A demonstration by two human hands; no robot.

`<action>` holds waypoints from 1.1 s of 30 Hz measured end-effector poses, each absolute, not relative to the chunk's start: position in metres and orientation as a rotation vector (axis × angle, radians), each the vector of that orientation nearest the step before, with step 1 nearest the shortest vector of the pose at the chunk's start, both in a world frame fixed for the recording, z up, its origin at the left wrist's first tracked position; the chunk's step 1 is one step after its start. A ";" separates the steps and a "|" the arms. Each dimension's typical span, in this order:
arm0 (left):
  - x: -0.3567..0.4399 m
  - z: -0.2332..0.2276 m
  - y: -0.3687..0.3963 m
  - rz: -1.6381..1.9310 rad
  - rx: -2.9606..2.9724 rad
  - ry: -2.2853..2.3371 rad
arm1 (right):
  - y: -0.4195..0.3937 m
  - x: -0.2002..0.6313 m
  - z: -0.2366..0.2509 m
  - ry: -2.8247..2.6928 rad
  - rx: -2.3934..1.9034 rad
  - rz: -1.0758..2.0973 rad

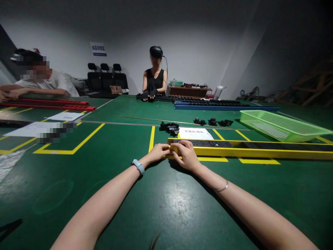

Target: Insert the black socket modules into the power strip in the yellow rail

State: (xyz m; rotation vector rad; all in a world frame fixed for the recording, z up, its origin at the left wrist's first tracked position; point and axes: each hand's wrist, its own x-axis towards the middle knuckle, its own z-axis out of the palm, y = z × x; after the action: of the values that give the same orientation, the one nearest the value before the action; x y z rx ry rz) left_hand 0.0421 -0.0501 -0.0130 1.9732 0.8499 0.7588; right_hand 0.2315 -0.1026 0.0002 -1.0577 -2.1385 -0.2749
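A long yellow rail (pixel 260 151) with a black strip along its top lies across the green table (pixel 161 201), reaching to the right edge of the view. My left hand (pixel 159 152) grips the rail's left end. My right hand (pixel 186 155) rests over the same end, fingers curled on its top edge. A small pile of black parts (pixel 170 127) lies just behind the rail, next to a white paper label (pixel 195 133).
A green mesh basket (pixel 281 125) stands at the right. More black parts (pixel 212 122) lie behind the label. A person in black gloves sits across by blue and black rails (pixel 221 105). Another person leans at the far left by red rails (pixel 52 105). Yellow tape marks the table.
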 end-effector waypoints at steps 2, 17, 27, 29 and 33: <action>0.042 -0.013 -0.050 0.752 1.963 0.852 | -0.102 0.231 0.000 -2.135 -1.074 -0.283; 0.044 -0.008 -0.056 0.747 1.923 0.914 | -0.101 0.228 0.000 -2.072 -1.128 -0.292; 0.042 -0.014 -0.052 0.752 1.947 0.893 | -0.095 0.231 0.007 -2.088 -1.124 -0.353; 0.042 -0.013 -0.052 0.750 1.962 0.905 | -0.094 0.231 0.006 -2.080 -1.125 -0.360; 0.042 -0.011 -0.053 0.751 1.986 0.921 | -0.092 0.231 0.006 -2.083 -1.132 -0.366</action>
State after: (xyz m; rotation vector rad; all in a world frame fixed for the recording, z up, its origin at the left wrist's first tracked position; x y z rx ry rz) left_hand 0.0422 -0.0531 -0.0107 1.9860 0.9213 0.7508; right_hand 0.2307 -0.0921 0.0061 -1.1316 -2.0826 -0.3663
